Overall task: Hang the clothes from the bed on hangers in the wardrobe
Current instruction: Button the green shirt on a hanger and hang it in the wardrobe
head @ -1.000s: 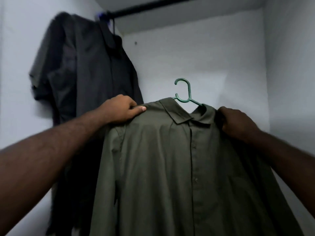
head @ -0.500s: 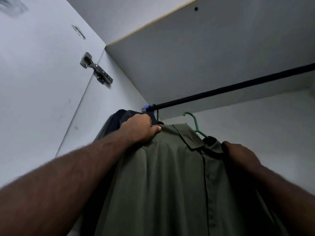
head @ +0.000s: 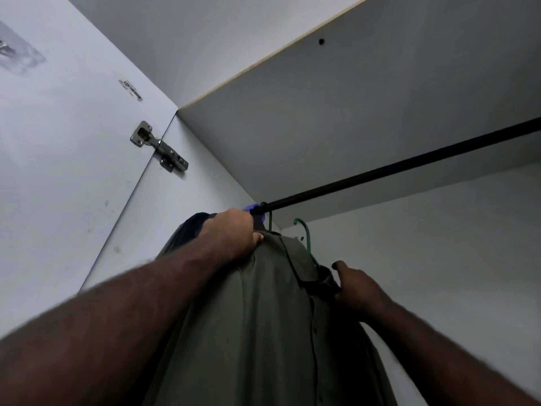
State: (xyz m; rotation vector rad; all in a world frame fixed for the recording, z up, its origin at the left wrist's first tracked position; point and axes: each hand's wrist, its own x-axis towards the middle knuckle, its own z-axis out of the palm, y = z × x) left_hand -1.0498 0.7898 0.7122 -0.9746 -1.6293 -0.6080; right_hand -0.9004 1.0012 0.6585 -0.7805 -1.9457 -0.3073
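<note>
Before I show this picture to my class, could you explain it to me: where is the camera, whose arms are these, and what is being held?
There is no machine here. The camera sits on a person's head and looks up into a wardrobe, so the two bare arms are the wearer's own. The left hand grips one shoulder of an olive green shirt, and the right hand grips the other side, beside the collar. The shirt is on a green hanger, whose hook is below the black rail and not yet over it. Behind the left hand a dark garment hangs at the rail's end. On the left is the wardrobe door with its metal hinge.
</note>
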